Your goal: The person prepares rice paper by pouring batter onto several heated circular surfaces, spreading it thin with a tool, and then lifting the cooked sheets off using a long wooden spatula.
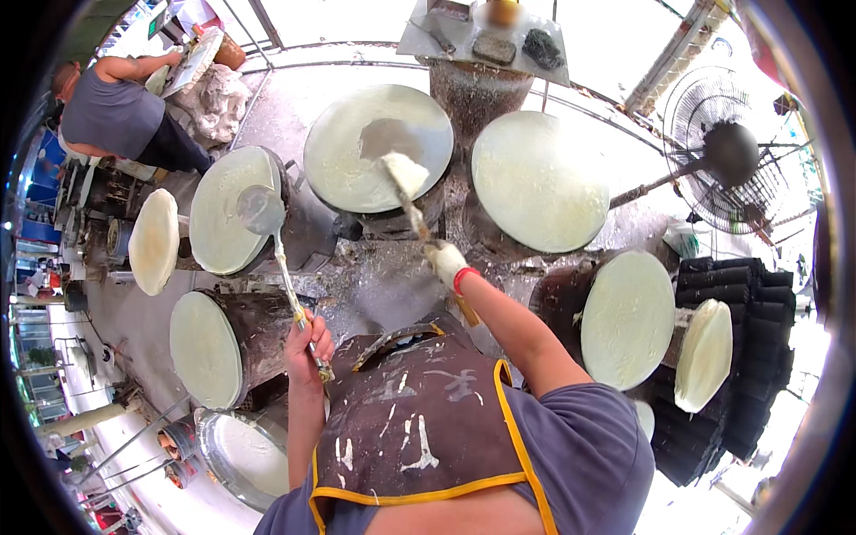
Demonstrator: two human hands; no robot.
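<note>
My left hand (309,344) grips the long batter-smeared handle of a metal ladle (261,210), whose round bowl hangs over the left griddle, which is coated with pale batter (221,207). In my gloved right hand (447,264), a red band at the wrist, is the handle of a scraper or spreader (406,175) with white batter on its head. That head is over the round middle griddle (334,154), where pale batter surrounds a bare grey patch. The right griddle bears another pale round sheet (535,187).
More batter-covered griddles stand at lower left (205,349) and right (627,321). Stacked pale flatbreads are at far left (154,242) and far right (703,356). A batter basin (254,455) is at lower left, a fan (725,154) at upper right. Another person (120,107) works at upper left.
</note>
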